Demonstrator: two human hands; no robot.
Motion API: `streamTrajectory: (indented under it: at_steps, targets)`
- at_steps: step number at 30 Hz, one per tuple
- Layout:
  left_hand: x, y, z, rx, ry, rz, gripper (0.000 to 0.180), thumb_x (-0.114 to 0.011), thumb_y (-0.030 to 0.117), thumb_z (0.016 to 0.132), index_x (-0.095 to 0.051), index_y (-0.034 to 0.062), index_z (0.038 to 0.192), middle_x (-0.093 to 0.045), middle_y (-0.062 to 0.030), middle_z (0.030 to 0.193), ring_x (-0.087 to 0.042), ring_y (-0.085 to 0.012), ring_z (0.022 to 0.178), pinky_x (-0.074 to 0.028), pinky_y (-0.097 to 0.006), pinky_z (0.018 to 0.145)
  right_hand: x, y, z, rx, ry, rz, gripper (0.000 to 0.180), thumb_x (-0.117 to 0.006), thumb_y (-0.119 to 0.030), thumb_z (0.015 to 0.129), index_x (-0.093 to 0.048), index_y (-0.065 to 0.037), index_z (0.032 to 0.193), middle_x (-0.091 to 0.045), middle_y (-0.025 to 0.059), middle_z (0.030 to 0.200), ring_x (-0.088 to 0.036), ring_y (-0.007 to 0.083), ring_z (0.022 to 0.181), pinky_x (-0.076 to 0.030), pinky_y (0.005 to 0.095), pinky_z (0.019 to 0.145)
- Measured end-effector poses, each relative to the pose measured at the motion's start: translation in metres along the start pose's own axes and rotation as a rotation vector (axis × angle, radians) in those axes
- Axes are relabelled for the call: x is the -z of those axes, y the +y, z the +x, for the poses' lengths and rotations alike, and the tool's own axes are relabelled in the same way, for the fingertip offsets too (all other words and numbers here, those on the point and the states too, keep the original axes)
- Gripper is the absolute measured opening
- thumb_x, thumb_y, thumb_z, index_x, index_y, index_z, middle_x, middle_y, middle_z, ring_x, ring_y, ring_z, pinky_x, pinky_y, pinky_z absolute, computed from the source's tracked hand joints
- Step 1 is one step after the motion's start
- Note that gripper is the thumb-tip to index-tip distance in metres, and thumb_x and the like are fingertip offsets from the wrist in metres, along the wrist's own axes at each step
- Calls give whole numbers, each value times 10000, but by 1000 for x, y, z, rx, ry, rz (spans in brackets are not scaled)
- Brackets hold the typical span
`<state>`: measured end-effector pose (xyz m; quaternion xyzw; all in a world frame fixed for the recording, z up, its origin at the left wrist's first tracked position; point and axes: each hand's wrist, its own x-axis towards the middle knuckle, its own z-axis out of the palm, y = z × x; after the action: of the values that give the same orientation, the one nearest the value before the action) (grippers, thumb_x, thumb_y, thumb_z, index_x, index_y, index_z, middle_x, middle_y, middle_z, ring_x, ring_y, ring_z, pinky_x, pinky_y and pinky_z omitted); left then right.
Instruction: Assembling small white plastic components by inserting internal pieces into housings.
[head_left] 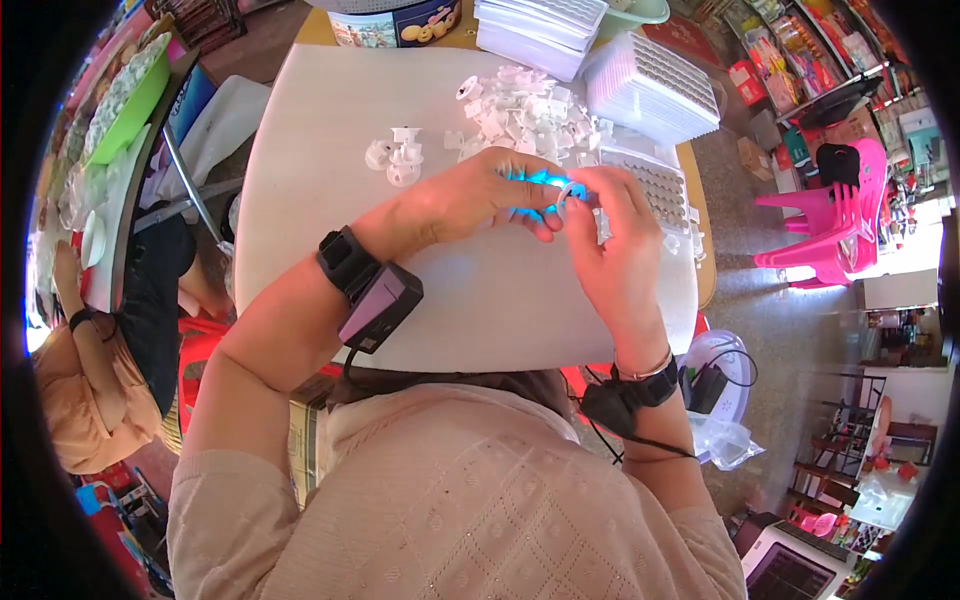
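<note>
Small white part (566,192) pinched between both hands, table's (480,310) near half bare.

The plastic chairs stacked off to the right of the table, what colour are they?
Bright pink; the plastic chairs show in the head view.

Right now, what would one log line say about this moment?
left hand: pinching small white plastic piece | right hand: same piece | loose white pieces: piled on table beyond

Both hands (545,205) on, seemingly, white part (568,192)
</note>
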<state>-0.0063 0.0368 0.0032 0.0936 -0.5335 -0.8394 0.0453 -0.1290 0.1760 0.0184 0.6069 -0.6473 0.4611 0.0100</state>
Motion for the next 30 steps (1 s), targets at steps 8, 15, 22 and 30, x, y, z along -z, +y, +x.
streamTrajectory:
  at_steps: [8,15,22,30]
  targets:
    - [-3,0,2,-57,2,-27,326,-581,169,927,-586,-30,1185,-635,-75,1023,-598,-133,850,-499,-271,788,-3,-3,-7,26,37,-96,334,-710,-9,711,-528,-53,987,-534,116,931,-545,285,836,-445,396,753]
    - [-4,-4,4,-61,22,19,333,-570,162,936,-577,-33,1206,-633,-81,1063,-604,-127,883,-507,-268,785,-9,2,-8,38,53,-71,296,-712,2,699,-520,-63,916,-527,79,858,-533,262,767,-438,379,687]
    - [1,-1,0,-50,-49,-50,374,-537,207,959,-514,-27,1249,-611,-71,1022,-609,-148,862,-506,-289,746,8,-6,-1,-90,90,118,189,-671,-31,780,-581,-22,947,-563,87,857,-538,203,717,-451,311,644]
    - [-11,2,0,-71,20,64,342,-499,170,971,-507,-9,1262,-617,-57,961,-621,-157,815,-518,-290,713,18,-1,-1,-667,62,599,130,-626,-117,873,-635,-5,940,-609,-1,782,-508,72,625,-416,211,595]
